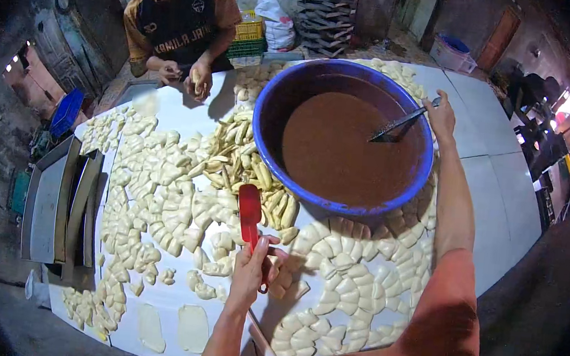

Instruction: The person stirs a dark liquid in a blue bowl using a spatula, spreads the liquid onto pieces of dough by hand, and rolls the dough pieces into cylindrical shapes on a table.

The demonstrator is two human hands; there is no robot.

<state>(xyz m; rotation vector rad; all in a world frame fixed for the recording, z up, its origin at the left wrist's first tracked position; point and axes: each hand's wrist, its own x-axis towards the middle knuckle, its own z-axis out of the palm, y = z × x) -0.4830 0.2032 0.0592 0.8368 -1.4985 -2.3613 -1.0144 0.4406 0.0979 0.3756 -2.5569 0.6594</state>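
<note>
My left hand [257,264] grips the handle of a red plastic scoop [249,212], which points upward over the table. My right hand [441,116] holds the handle of a dark flat utensil [398,125] at the right rim of a big blue tub [259,125]. The utensil's lower end is in brown liquid [328,148]. Peeled banana-like pieces [265,176] are piled left of the tub. Pale dough-like pieces [162,187] lie across the white table [500,197]. A pinkish rod [261,335] lies near my left forearm.
A co-worker [183,27] stands at the back left, holding a pale yellow piece [199,79] over the table. Metal trays [49,205] stand at the left edge. Crates [247,32], a white sack [272,17] and stacked dark slats [324,15] are behind the table.
</note>
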